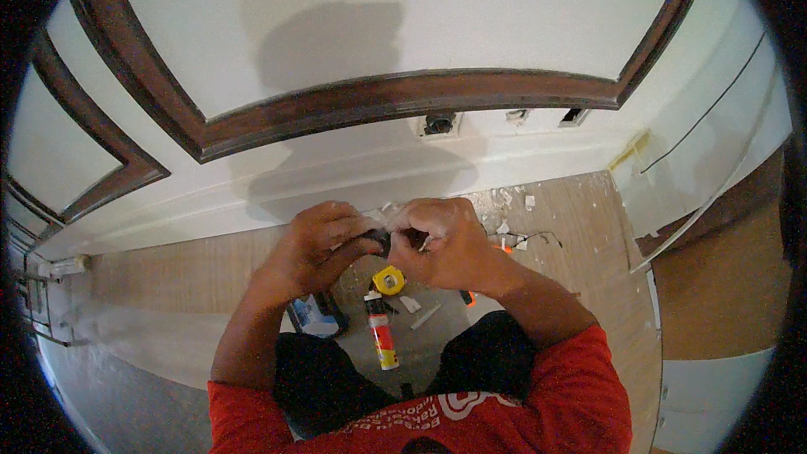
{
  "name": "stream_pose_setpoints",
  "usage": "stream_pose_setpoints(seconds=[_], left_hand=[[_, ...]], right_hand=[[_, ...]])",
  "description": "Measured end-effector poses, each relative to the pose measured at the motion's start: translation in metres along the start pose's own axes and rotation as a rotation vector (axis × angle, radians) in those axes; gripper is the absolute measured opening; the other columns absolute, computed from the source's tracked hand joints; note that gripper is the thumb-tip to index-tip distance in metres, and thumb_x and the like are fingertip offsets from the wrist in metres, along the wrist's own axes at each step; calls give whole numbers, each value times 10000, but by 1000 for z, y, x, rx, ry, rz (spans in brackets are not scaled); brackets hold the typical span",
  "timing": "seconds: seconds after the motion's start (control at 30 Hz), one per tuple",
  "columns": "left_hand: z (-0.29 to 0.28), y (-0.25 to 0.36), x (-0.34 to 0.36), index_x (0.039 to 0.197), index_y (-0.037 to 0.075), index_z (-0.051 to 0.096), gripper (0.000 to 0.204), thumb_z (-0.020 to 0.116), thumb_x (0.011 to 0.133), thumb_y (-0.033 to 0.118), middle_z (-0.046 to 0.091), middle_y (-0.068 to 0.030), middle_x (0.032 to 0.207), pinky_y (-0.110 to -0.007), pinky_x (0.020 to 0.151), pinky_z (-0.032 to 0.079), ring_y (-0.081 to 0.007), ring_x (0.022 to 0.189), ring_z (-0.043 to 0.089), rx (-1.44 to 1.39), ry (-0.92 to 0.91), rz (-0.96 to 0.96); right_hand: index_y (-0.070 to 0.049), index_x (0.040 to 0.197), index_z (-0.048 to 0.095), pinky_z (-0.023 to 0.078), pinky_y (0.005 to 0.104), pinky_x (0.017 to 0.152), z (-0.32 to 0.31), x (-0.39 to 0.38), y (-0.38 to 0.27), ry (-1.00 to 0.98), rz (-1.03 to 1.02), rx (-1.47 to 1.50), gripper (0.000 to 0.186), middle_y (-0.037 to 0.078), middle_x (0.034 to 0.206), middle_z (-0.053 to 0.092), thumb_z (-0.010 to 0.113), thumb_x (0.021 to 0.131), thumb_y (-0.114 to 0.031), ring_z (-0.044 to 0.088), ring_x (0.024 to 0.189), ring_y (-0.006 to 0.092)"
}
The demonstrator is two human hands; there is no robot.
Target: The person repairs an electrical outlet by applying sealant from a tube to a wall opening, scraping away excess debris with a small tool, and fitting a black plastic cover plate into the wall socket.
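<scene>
Both my hands meet in front of me above the floor. My left hand (324, 244) is closed, with fingers and thumb around a small black object (381, 240); its kind is too hidden to make out. My right hand (441, 240) pinches at the other side of that object, its thumb and fingertips drawn together. Pale dust coats the fingertips. Below the hands lie a yellow tape measure (388, 280) and a sealant cartridge (382, 332) in black, red and yellow. Close to my left knee is a blue and black item (318, 316).
A white wall with dark wooden moulding (403, 89) rises ahead. Low in it are an open socket box (439, 124) and another cutout (573, 117). White scraps (504, 225) litter the wooden floor (580, 227). An orange-black tool (467, 297) lies near my right knee. Board panels (714, 286) stand at right.
</scene>
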State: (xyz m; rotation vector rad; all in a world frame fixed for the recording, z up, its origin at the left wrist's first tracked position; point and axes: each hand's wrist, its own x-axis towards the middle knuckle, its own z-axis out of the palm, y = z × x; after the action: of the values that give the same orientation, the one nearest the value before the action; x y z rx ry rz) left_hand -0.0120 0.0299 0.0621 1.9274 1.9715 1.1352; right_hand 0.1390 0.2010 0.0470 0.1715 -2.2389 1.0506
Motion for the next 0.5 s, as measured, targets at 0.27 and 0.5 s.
stream_pose_setpoints(seconds=[0.27, 0.5], left_hand=[[10, 7, 3, 980, 21, 725, 158, 774, 839, 69, 698, -145, 910, -357, 721, 527, -284, 800, 669, -11, 317, -126], [15, 7, -3, 1006, -36, 708, 152, 742, 871, 25, 723, -115, 979, -286, 744, 512, -159, 846, 656, -193, 488, -215]], right_hand=[[-6, 898, 627, 533, 282, 597, -8, 6, 8, 300, -48, -55, 127, 102, 786, 654, 660, 789, 48, 660, 658, 169], [-23, 890, 602, 527, 325, 620, -21, 5, 7, 506, 395, 623, 52, 73, 765, 611, 554, 903, -37, 605, 654, 171]])
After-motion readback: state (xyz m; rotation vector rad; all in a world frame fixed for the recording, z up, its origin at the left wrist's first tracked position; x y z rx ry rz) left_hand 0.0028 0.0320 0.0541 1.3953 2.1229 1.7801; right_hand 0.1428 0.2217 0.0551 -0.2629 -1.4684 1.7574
